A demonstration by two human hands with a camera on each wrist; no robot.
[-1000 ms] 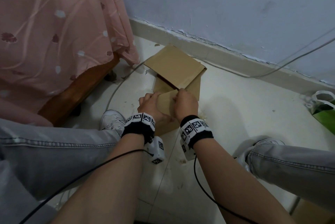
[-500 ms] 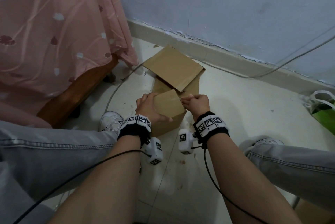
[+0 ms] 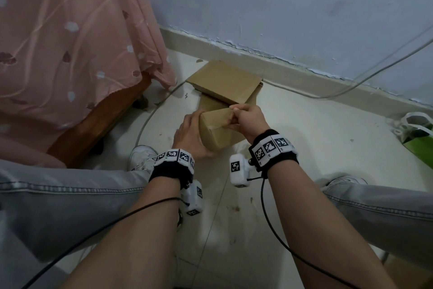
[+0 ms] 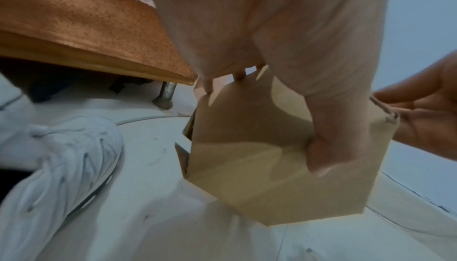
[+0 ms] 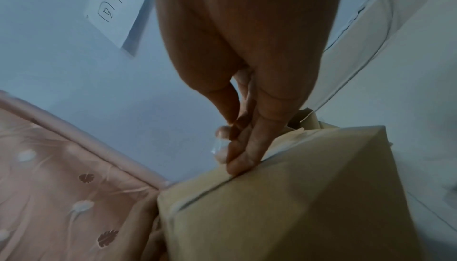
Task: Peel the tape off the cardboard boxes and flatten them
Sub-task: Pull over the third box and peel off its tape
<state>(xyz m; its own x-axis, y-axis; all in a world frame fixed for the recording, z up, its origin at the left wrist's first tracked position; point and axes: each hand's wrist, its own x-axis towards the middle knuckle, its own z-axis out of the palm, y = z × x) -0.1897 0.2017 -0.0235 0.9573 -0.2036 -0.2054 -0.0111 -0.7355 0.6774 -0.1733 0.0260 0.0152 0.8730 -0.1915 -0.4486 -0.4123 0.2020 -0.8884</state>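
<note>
So you are in the middle of the peel on one small cardboard box [image 3: 216, 130], which you hold up off the floor [image 3: 304, 148] between your knees. Your left hand [image 3: 191, 136] grips it from the near left side, thumb pressed flat across one face and fingers wrapped round the back. Your right hand [image 3: 249, 121] has its fingers curled tight at the top right edge, pinching a strip of clear tape [image 5: 219, 147] that has lifted away from the seam; the right wrist view shows the shiny end bunched at your fingertips [image 5: 238, 164]. The flaps look closed along that seam, so I judge the tape only partly off, and the box is not yet flattened.

Behind it, towards the skirting at the far edge of the floor, more cardboard [image 3: 226, 81] lies in a low pile; whether those pieces are fully flattened or still taped I cannot tell. By my reckoning what remains is finishing this strip, checking the other seams, then collapsing the box.
</note>
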